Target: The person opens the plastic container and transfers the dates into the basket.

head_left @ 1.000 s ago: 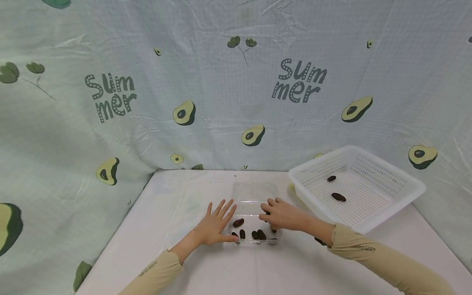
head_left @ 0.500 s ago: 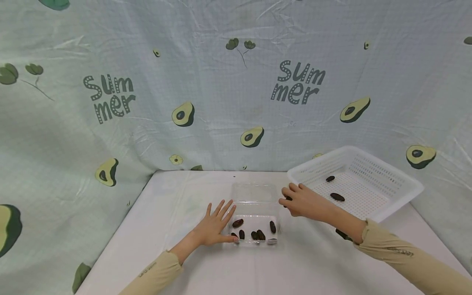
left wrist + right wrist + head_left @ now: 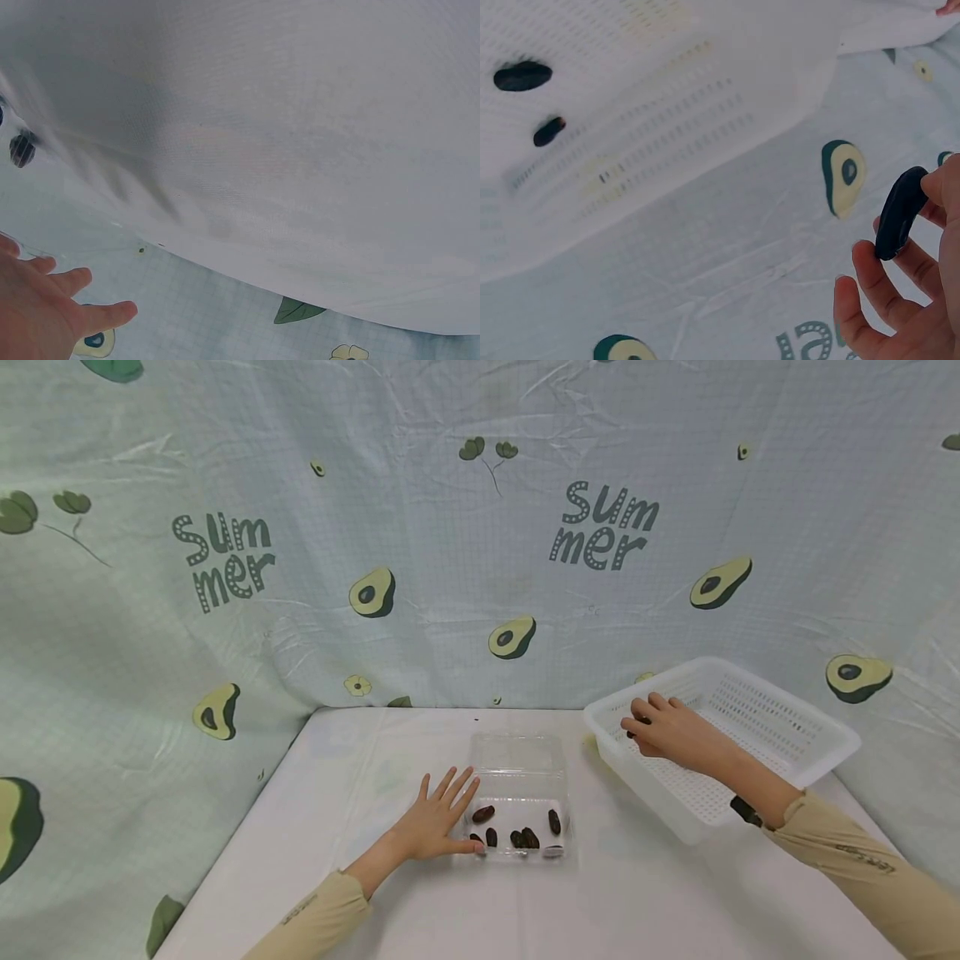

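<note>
My right hand (image 3: 678, 735) is over the near left part of a white perforated plastic basket (image 3: 813, 727). It pinches a dark, glossy date (image 3: 901, 214) between thumb and fingers, seen clearly in the right wrist view. That view also has a large date (image 3: 523, 76) and a smaller date (image 3: 549, 131) on the basket floor; in the head view my hand and arm hide them. My left hand (image 3: 431, 822) lies with fingers spread at the left side of a clear plastic clamshell box (image 3: 517, 812), thumb at its near left corner. Several dates (image 3: 483, 814) lie inside the box.
The clear lid (image 3: 519, 752) of the box lies folded back, away from me. White cloth covers the table (image 3: 585, 910). Behind it hangs a pale curtain (image 3: 435, 677) with avocado prints. The basket stands at the table's right side, against the curtain.
My right hand has lifted a date out of the clear box and carried it right and away from me, over the basket. My left hand stays in place.
</note>
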Available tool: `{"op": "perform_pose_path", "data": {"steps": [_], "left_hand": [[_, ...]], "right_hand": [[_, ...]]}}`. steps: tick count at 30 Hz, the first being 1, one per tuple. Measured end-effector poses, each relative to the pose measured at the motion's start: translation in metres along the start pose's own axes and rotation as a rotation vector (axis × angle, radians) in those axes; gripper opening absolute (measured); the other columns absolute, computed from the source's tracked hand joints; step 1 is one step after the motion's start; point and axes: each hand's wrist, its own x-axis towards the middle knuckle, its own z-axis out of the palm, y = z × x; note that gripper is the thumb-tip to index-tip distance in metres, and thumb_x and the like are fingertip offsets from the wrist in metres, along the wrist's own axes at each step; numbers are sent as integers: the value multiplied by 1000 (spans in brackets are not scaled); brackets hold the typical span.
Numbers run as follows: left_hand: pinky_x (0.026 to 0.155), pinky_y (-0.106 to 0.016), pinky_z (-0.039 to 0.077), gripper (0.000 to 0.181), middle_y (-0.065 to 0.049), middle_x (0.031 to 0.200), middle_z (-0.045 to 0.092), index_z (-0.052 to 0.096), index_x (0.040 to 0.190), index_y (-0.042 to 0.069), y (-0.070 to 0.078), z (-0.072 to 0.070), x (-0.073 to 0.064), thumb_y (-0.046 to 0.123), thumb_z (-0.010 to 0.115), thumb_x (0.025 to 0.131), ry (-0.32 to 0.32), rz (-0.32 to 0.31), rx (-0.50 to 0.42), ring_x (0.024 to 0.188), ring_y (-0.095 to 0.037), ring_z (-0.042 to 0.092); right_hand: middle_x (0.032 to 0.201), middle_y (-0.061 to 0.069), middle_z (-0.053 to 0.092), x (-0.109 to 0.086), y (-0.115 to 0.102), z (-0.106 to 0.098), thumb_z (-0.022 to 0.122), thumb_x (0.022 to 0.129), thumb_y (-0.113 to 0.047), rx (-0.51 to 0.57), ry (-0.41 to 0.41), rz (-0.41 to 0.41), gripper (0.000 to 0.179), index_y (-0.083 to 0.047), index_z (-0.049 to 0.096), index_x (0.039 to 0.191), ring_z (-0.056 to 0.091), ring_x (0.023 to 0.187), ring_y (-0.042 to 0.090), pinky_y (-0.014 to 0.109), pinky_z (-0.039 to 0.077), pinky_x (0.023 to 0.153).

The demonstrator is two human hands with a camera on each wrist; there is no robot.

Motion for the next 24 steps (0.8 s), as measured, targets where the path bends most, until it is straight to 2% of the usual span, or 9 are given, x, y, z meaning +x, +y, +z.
{"op": "perform_pose_path", "data": {"steps": [7, 13, 19, 24], "left_hand": [[98, -66, 18, 95, -13, 150, 12, 12, 144, 7, 0, 0, -1, 73, 33, 78, -1, 0, 3, 137, -36, 14], [98, -66, 16, 97, -13, 151, 11, 13, 144, 7, 0, 0, 0, 76, 27, 77, -9, -5, -10, 137, -36, 12], [99, -65, 14, 95, -11, 151, 8, 10, 144, 8, 0, -1, 0, 73, 34, 78, -28, -17, -14, 138, -36, 10], [99, -65, 15, 96, -12, 151, 10, 11, 144, 8, 0, -1, 0, 73, 33, 78, -19, -12, -17, 137, -36, 11]], "right_hand": [[73, 1, 37, -17, 26, 13, 11, 97, -27, -12, 52, 53, 41, -12, 45, 78, 22, 60, 13, 21, 15, 51], [75, 2, 37, -30, 43, 24, 6, 96, -38, 7, 9, 117, 50, -11, 45, 81, 24, 61, 14, 22, 16, 51], [76, 5, 41, -41, 60, 34, 1, 93, -42, 7, -36, 171, 58, -9, 49, 86, 28, 61, 16, 24, 19, 50], [75, 6, 40, -47, 69, 40, 1, 93, -40, -3, -49, 209, 57, -7, 47, 86, 29, 61, 19, 26, 19, 49]]}}
